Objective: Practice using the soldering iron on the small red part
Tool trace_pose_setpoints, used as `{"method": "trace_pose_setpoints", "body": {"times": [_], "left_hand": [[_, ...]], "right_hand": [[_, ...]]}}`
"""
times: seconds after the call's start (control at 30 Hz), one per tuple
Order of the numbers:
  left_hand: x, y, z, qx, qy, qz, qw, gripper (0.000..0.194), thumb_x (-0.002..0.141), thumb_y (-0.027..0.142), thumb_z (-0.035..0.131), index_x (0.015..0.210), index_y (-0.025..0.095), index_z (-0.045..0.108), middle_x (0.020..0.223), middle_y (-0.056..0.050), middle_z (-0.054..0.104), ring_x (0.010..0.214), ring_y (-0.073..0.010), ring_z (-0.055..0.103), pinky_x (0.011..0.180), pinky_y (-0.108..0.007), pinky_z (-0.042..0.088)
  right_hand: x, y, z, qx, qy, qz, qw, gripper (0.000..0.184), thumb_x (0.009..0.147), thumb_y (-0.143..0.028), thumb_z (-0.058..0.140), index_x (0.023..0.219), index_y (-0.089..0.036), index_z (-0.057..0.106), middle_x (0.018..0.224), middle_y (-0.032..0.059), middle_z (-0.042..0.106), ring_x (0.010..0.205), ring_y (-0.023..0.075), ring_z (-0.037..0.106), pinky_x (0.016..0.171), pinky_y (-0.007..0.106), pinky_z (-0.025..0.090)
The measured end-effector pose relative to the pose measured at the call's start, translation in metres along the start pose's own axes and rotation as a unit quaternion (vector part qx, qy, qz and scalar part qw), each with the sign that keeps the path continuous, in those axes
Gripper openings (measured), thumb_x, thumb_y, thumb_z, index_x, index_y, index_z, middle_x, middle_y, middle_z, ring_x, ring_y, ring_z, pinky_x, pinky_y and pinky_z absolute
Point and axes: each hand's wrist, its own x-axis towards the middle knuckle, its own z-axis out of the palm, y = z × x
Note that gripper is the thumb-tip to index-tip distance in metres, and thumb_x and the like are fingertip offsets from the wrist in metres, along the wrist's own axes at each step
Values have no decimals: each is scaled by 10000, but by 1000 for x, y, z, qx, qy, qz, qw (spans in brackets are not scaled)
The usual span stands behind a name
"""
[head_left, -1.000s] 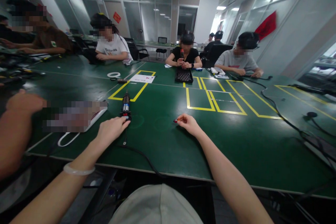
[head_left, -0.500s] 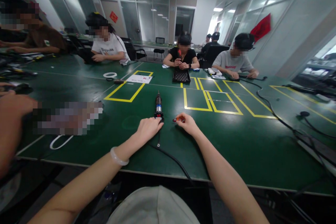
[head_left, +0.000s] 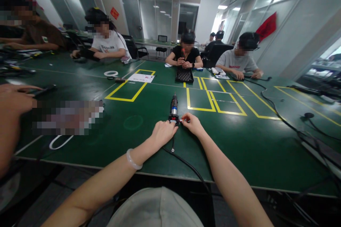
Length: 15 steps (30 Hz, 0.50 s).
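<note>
On table (head_left: 255,145), left hand (head_left: 163,133) holding tool (head_left: 174,110), right hand (head_left: 192,124) pinching red piece (head_left: 181,120).

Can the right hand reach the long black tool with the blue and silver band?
Probably yes: the right hand is beside that black tool, whose far part is uncovered; the left hand covers its near end.

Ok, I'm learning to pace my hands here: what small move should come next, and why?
Probably ease the small red piece slightly toward the near end of the blue-banded device: the left hand holds that end, and the right hand pinches the piece right beside it. Whether they touch is too small to tell.
</note>
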Motion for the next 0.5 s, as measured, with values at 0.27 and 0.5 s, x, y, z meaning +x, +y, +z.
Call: {"method": "trace_pose_setpoints", "body": {"times": [0.27,0.5], "left_hand": [[-3,-2,1,-7,11,13,1000,454,965,421,328,963,124,672,932,-162,690,850,-264,667,739,-356,457],[-3,-4,5,5,31,20,999,465,967,416,319,949,123,679,914,-151,693,837,-264,662,754,-368,450]], "right_hand": [[1,-4,1,10,11,2,1000,164,768,-291,617,875,-167,612,765,25,640,654,150,549,636,272,430],[0,-9,10,5,10,-15,1000,175,800,-321,615,899,-178,637,804,28,653,683,152,555,672,280,439]]}}
